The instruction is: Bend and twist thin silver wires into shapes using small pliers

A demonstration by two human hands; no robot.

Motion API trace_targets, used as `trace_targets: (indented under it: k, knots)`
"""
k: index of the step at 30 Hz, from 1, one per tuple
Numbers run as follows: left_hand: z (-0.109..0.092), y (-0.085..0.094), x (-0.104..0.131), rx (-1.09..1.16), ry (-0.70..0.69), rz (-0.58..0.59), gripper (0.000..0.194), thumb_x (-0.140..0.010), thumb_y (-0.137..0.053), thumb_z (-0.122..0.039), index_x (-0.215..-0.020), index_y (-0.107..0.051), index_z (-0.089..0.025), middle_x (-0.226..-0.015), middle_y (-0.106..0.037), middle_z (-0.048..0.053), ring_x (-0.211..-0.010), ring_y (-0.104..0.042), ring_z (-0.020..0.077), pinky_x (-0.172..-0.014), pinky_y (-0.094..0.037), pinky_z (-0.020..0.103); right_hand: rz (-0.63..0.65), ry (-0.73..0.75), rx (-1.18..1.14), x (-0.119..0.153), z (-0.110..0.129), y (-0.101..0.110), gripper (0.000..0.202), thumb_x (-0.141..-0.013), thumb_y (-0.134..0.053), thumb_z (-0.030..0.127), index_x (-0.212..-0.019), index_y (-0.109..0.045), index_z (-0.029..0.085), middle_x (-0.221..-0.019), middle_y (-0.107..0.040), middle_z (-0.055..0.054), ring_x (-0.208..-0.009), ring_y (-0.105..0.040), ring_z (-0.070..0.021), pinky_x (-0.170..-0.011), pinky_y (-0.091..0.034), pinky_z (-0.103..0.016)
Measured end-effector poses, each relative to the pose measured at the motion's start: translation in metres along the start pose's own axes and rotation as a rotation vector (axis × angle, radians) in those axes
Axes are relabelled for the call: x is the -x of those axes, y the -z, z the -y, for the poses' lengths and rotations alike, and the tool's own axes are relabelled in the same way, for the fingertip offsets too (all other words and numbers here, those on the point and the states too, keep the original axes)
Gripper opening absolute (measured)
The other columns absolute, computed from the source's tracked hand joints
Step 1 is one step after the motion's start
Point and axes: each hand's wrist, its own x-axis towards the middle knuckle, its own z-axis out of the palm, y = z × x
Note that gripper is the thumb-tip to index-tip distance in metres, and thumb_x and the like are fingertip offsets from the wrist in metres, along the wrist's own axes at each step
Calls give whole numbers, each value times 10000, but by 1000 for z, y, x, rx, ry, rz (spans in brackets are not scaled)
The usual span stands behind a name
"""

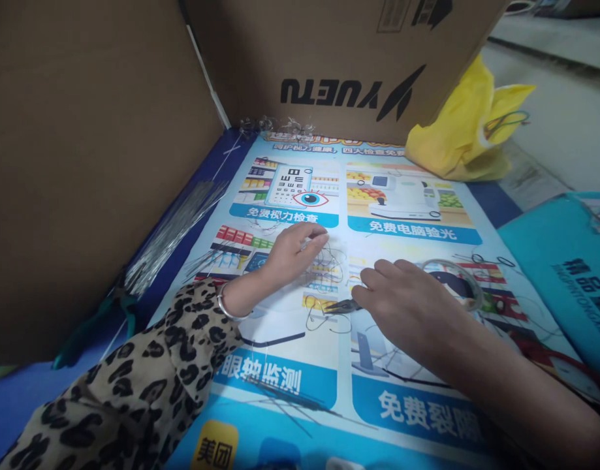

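My right hand [407, 300] is wrapped around needle-nose pliers [343, 305], whose dark jaws point left. Close by the jaw tips, a thin bent wire [324, 321] curves over the printed poster; I cannot tell whether the jaws grip it. My left hand [297, 251] is a little farther off, its fingers curled and thumb tip near the index finger. Whatever lies between those fingertips is too small to make out. Thin looped wire [331, 264] is just below and right of the left thumb.
Cardboard walls [348, 39] stand at the left and back. Green-handled pliers [98, 320] and a bundle of straight wires [175, 228] lie on the left. A clear tape roll [471, 287] is behind my right hand. A yellow bag [451, 140] and turquoise bag [564, 261] are right.
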Motion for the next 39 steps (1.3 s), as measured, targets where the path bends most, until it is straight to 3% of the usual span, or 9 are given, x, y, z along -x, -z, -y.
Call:
trace_targets:
  k: [39]
  knots:
    - [3, -1, 0, -12, -38, -5, 173, -880, -456, -272, -870, -595, -170, -863, -649, 36, -830, -582, 143, -766, -457, 281, 77, -71, 50, 1, 9, 7, 154, -731, -535, 77, -651, -589, 197, -675, -592, -46, -663, -476, -183, -594, -213, -310]
